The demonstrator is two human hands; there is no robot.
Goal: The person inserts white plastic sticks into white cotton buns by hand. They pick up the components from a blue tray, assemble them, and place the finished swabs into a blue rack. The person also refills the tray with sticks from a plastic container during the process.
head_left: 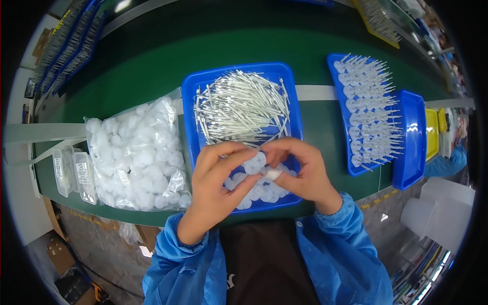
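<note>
Translucent disc [254, 163] is pinched by the left hand [211, 177] — right hand [306, 171] curled at three o'clock, grip indeterminable — presumably over the blue tray [187, 109] to catch drops.

Green workbench [315, 51], yellow-lined grey floor [375, 221]

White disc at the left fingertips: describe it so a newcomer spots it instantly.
On the green table, find the central blue tray. Above its near end, the left hand pinches the round white disc. Similar discs lie piled below; this one is held up.
</note>
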